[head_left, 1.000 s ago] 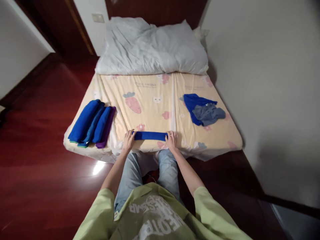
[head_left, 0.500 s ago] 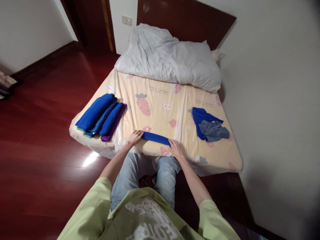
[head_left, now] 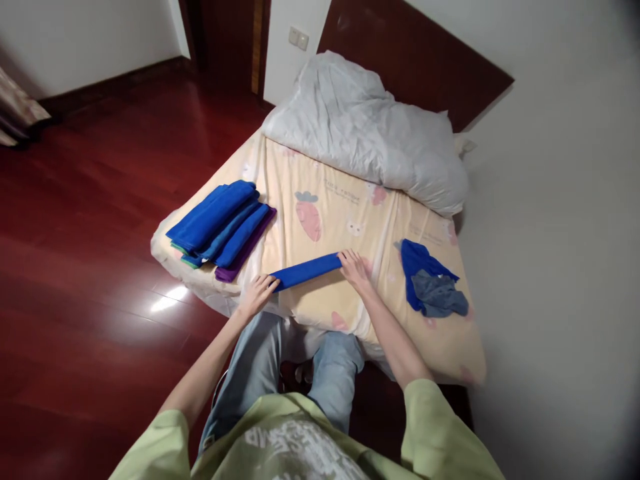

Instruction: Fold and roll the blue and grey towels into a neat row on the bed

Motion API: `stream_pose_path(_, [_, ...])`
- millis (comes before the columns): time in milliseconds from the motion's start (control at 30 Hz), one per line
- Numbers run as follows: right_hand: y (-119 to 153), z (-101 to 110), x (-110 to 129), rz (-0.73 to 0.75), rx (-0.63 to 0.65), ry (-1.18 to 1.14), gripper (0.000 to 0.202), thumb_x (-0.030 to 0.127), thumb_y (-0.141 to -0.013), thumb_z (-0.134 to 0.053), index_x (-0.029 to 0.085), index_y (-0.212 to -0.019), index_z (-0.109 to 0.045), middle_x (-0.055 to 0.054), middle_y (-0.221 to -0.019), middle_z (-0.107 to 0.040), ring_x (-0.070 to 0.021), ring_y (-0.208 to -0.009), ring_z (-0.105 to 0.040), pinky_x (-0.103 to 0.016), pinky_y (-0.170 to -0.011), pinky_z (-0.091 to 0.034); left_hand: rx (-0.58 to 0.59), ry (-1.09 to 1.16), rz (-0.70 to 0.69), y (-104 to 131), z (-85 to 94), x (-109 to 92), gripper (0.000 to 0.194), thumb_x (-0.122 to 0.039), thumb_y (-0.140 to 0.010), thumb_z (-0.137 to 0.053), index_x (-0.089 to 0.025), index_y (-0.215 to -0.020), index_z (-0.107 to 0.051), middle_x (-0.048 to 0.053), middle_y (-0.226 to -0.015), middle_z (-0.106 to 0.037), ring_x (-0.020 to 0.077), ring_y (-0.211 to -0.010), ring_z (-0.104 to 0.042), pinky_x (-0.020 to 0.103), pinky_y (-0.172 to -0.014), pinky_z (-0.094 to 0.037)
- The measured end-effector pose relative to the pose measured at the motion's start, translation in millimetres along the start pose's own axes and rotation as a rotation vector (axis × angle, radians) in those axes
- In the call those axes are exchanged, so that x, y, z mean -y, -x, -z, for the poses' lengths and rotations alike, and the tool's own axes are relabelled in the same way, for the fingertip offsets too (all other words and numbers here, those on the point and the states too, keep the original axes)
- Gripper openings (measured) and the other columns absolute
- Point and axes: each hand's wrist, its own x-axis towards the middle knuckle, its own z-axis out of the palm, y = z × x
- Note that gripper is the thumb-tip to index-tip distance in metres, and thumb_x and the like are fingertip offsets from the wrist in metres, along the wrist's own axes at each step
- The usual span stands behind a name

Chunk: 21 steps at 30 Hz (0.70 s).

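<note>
1. Since the earlier frame, the folded blue band (head_left: 307, 272) has swung out of line with the near edge of the bed (head_left: 315, 308). Its right end now reaches farther onto the mattress, while its left end sits closer to the near edge and the pile of folded cloths (head_left: 213, 223). The camera view has turned as well, so part of the apparent shift comes from that.

2. The left hand (head_left: 258, 295) has its fingers closed over the band's left end; the right hand (head_left: 353, 268) grips the right end. The band spans between them in one narrow piece, so the fold is being carried or turned as a unit. Whether its underside touches the sheet, I cannot tell.

3. The band looks like soft, matte fabric, smooth along its length, with fairly straight long sides.

4. The pile lies on the bed's left part: thick, plush-looking blue folds overlapping at a slant, green edging at the near ends, and a purple cloth (head_left: 246, 250) along the right side.

5. On the right part, a crumpled blue cloth (head_left: 413, 257) lies partly under a wrinkled grey-blue cloth (head_left: 439, 293), both irregular in outline.

6. The sheet is pale yellow with carrot and rabbit prints and loose creases; beyond it, a puffy, rumpled white duvet (head_left: 365, 127) lies before the dark, glossy headboard (head_left: 415, 57).
</note>
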Motion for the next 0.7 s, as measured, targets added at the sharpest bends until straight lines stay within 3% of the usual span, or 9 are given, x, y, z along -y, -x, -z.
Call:
stream_pose_path(167, [-123,-2,65,0.229,-0.041,0.032,0.044,-0.002,-0.084,-0.051,0.013,-0.125,-0.061,-0.019,-0.126,-0.061,-0.0353,-0.122,-0.048,-0.05,-0.105,-0.036,-0.128,-0.027,0.129,43,-0.2,25,0.039,-0.01,-0.093,-0.042,-0.019,-0.121,-0.068,0.016,-0.112,-0.067,0.0279,-0.105,-0.059,0.045,-0.092,-0.051])
stream_pose_path(300, [-191,-21,116,0.324,-0.026,0.015,0.039,0.0,-0.092,-0.047,0.014,-0.126,-0.059,-0.019,-0.129,-0.06,-0.0332,-0.125,-0.047,-0.05,-0.106,-0.037,-0.142,-0.104,0.19,57,-1.3,42,0.044,-0.006,-0.092,-0.039,-0.018,-0.12,-0.07,0.015,-0.107,-0.067,0.0262,-0.097,-0.06,0.042,-0.088,-0.052])
stream_pose_path(400, [-217,-39,135,0.353,-0.027,0.039,0.037,0.0,-0.094,-0.045,0.015,-0.125,-0.06,-0.018,-0.13,-0.06,-0.0315,-0.124,-0.049,-0.048,-0.104,-0.04,-0.152,-0.174,0.195,58,0.3,53,0.043,-0.006,-0.093,-0.038,-0.017,-0.12,-0.07,0.015,-0.107,-0.067,0.0255,-0.095,-0.06,0.041,-0.089,-0.052])
stream_pose_path(500, [-232,-58,139,0.354,-0.051,0.046,0.038,0.0,-0.096,-0.041,0.018,-0.122,-0.061,-0.017,-0.129,-0.062,-0.0299,-0.123,-0.052,-0.048,-0.104,-0.042,-0.136,-0.188,0.182,54,0.7,58,0.04,-0.008,-0.096,-0.039,-0.017,-0.12,-0.069,0.015,-0.11,-0.067,0.0262,-0.097,-0.059,0.041,-0.09,-0.051])
stream_pose_path(700, [-234,-79,137,0.271,-0.048,-0.113,0.045,0.0,-0.094,-0.043,0.02,-0.131,-0.059,-0.016,-0.138,-0.06,-0.0293,-0.132,-0.051,-0.053,-0.11,-0.042,-0.077,-0.204,0.285,40,0.3,47,0.04,-0.012,-0.092,-0.046,-0.02,-0.124,-0.068,0.015,-0.114,-0.066,0.0289,-0.099,-0.058,0.043,-0.085,-0.051])
